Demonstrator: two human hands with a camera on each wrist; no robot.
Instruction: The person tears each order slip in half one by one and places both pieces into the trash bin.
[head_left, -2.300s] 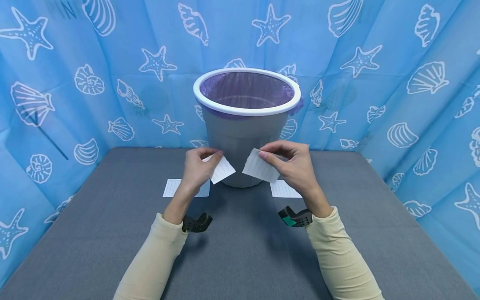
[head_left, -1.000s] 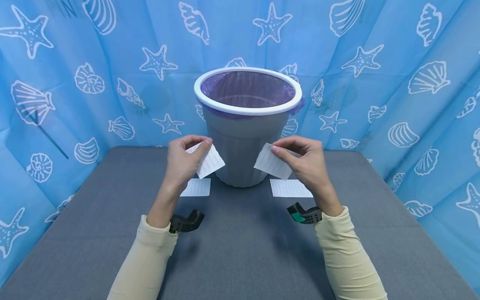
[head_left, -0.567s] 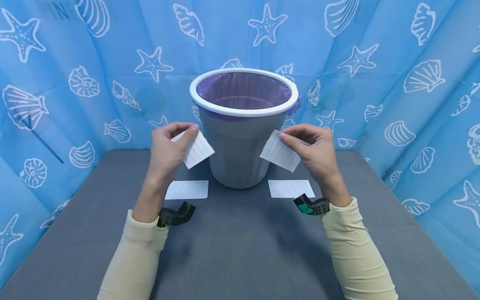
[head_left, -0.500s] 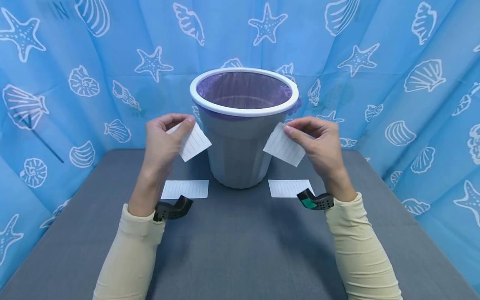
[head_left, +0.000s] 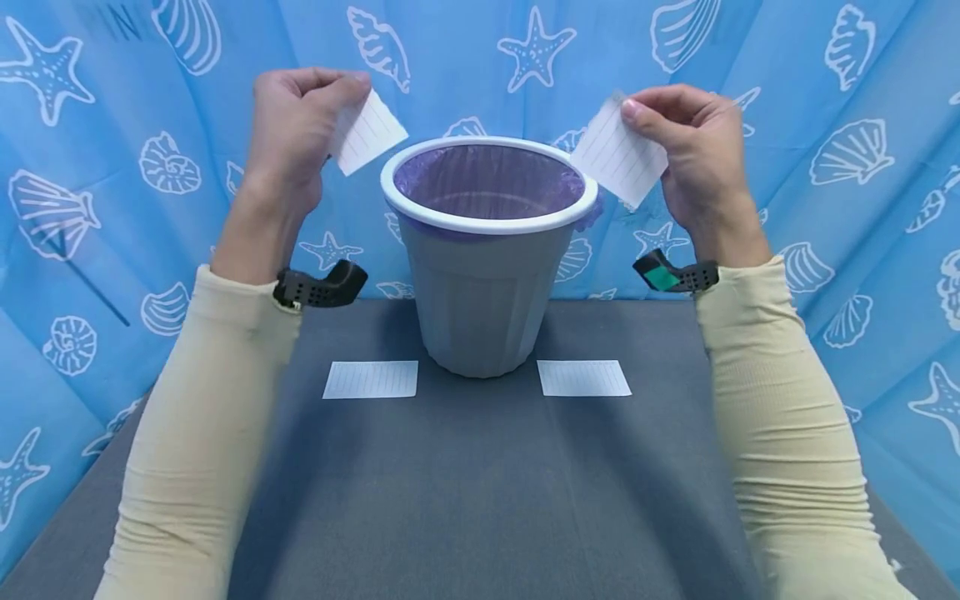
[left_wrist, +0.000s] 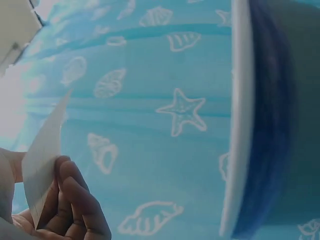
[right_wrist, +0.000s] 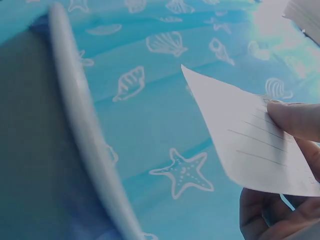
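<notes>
My left hand (head_left: 296, 137) pinches a lined piece of paper (head_left: 369, 133) between thumb and fingers, up beside the left rim of the trash can. On the other side, my right hand (head_left: 693, 154) pinches a second lined piece of paper (head_left: 618, 154), near the can's right rim. Between the hands stands the grey trash can (head_left: 483, 292), with a white rim and a purple bag (head_left: 487, 179) lining it. In the right wrist view, the right paper (right_wrist: 240, 132) hangs tilted and slightly bent. The left wrist view shows the left paper (left_wrist: 47, 157) nearly edge-on.
Two lined paper pieces lie flat on the grey table (head_left: 480, 500): a left piece (head_left: 371, 379) and a right piece (head_left: 584, 378), in front of the can. A blue curtain (head_left: 465, 67) with shell prints hangs behind and at the sides.
Both hands have risen from in front of the can's lower body to rim height and moved farther apart, each still holding its paper. The two table pieces are now fully uncovered.
</notes>
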